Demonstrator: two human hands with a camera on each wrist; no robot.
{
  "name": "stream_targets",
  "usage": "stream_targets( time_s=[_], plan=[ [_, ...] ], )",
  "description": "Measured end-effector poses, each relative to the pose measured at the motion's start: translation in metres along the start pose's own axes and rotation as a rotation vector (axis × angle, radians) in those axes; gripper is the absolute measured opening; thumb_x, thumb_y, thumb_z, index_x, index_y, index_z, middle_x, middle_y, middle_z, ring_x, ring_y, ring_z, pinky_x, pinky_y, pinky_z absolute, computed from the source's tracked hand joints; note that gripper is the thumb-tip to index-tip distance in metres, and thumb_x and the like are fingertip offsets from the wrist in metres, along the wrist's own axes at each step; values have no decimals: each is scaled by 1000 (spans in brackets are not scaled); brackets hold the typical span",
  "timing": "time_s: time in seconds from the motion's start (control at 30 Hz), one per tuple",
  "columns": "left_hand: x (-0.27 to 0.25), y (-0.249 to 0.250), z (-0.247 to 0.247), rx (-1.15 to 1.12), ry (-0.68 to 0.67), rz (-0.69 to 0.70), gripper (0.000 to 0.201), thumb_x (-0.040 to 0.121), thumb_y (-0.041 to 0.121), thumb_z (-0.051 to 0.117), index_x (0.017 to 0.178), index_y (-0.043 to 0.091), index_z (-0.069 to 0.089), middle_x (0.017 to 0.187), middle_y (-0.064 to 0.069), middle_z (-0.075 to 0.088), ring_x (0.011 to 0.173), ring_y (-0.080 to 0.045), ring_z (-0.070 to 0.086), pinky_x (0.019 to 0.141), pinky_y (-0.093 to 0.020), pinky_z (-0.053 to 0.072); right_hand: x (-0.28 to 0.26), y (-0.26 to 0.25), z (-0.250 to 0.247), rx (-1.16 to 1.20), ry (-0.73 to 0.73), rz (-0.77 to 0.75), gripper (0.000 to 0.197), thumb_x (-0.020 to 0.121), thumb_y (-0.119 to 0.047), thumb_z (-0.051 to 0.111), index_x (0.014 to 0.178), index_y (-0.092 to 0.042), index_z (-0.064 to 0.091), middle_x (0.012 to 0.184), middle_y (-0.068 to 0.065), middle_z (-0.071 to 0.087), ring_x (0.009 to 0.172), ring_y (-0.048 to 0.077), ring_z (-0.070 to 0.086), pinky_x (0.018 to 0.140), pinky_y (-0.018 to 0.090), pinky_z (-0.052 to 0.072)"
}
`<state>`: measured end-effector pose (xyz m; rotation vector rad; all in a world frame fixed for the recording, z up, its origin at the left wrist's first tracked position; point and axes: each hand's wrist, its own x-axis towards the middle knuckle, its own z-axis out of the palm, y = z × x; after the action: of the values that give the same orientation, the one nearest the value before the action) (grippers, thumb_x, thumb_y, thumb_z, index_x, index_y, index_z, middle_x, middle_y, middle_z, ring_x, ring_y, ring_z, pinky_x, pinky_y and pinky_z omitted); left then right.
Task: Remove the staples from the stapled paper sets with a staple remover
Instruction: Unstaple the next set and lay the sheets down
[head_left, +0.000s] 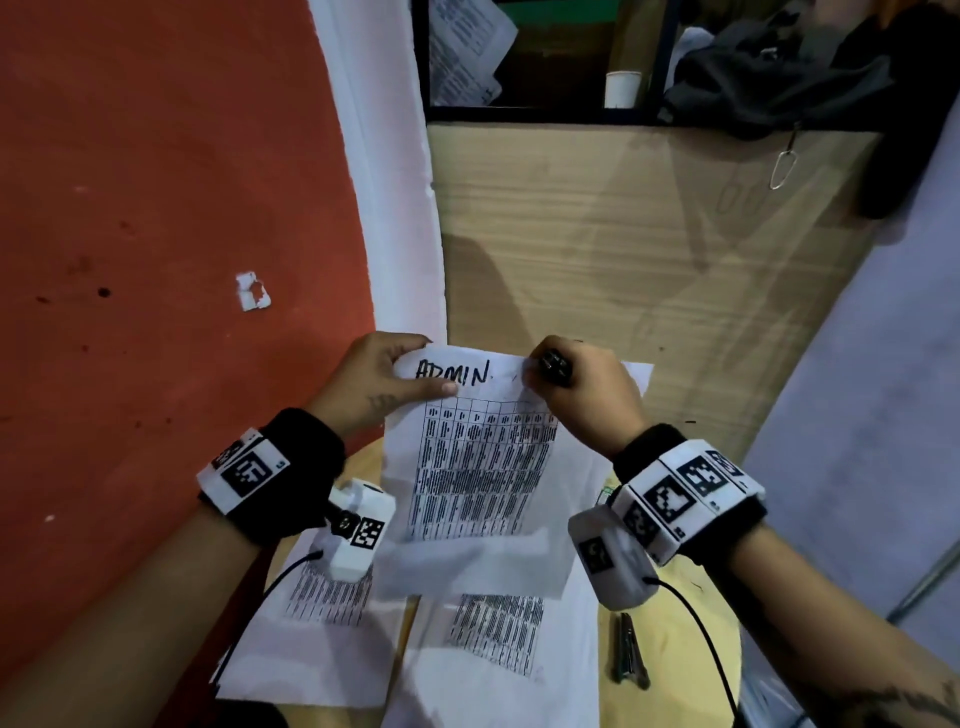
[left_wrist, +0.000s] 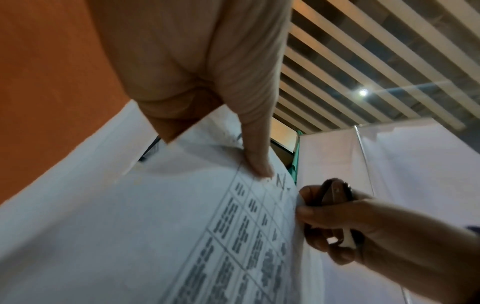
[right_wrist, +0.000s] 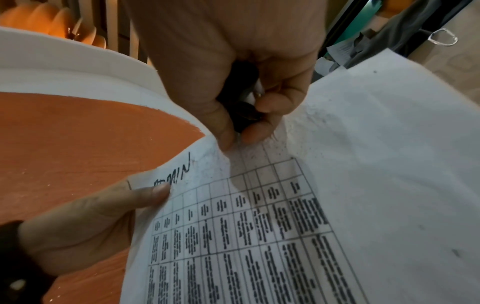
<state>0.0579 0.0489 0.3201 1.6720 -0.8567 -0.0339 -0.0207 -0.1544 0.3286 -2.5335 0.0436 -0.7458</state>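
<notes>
- The left hand (head_left: 376, 376) pinched the top left corner of the stapled paper set (head_left: 478, 462), thumb (right_wrist: 145, 195) laid on the front sheet just beside the handwritten word "ADMIN", the fingers curled behind the corner. Judged purpose: to hold the sheets taut and raised off the tabletop (head_left: 675, 613) so the opposite corner could be worked.
- The paper set was held up between both hands, printed table facing the person, above the other printed sheets (head_left: 332, 613) lying on the tabletop.
- The right hand (head_left: 587, 389) was closed tightly round the black staple remover (head_left: 555, 368), fingers and thumb squeezing its two sides. The tool's nose met the top right corner of the set, where the staple presumably sat; the staple itself could not be made out.
- Judged step: the remover was biting at the staple, with the pull-out not yet confirmed.
- A metal tool (head_left: 628, 649) lay on the tabletop near the right wrist, untouched; its type could not be told.
</notes>
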Motion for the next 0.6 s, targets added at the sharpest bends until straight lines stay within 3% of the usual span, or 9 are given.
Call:
stream_targets(
  time_s=[0.13, 0.27, 0.37, 0.47, 0.53, 0.6],
  plan=[
    [-5, 7, 11, -110, 26, -10, 14, 76, 14, 71, 89, 7, 71, 90, -4, 75, 81, -15, 70, 74, -23, 55, 0, -1, -4, 45, -5, 29, 6, 85, -24, 60, 89, -23, 65, 94, 4, 68, 93, 28, 60, 74, 36, 48],
    [-5, 7, 20, -105, 102, 21, 11, 80, 13, 72, 89, 8, 69, 87, -1, 73, 83, -12, 68, 83, -24, 53, -1, 2, -6, 98, 39, 13, 10, 86, -21, 60, 94, -23, 65, 100, 3, 66, 97, 26, 59, 78, 37, 47],
    [-4, 10, 25, -95, 143, 61, 11, 85, 5, 64, 82, 14, 68, 74, 12, 71, 74, -1, 65, 75, -14, 49, -3, 1, -7, 141, 235, -26, 18, 89, -22, 58, 106, -16, 63, 111, 4, 62, 101, 25, 56, 82, 37, 46],
    [-5, 15, 29, -96, 165, 84, 24, 87, -1, 61, 72, 18, 63, 60, 18, 66, 60, 7, 60, 66, -9, 45, -6, -7, -12, 243, 432, -62, 18, 88, -27, 60, 88, -10, 56, 90, 4, 55, 83, 22, 53, 71, 36, 41],
    [-5, 16, 29, -96, 169, 85, 21, 86, -3, 61, 75, 15, 64, 61, 16, 66, 60, 5, 60, 65, -10, 45, -9, -15, -10, 369, 339, -34, 27, 79, -28, 65, 88, -13, 44, 90, 3, 46, 77, 15, 44, 68, 32, 38],
    [-4, 15, 29, -119, 180, 87, 13, 85, -1, 63, 83, 10, 67, 69, 10, 69, 66, -2, 62, 67, -15, 48, -13, -23, -1, 551, 152, -31, 37, 68, -26, 61, 94, -16, 36, 98, 5, 41, 84, 15, 41, 74, 31, 39]
  ],
)
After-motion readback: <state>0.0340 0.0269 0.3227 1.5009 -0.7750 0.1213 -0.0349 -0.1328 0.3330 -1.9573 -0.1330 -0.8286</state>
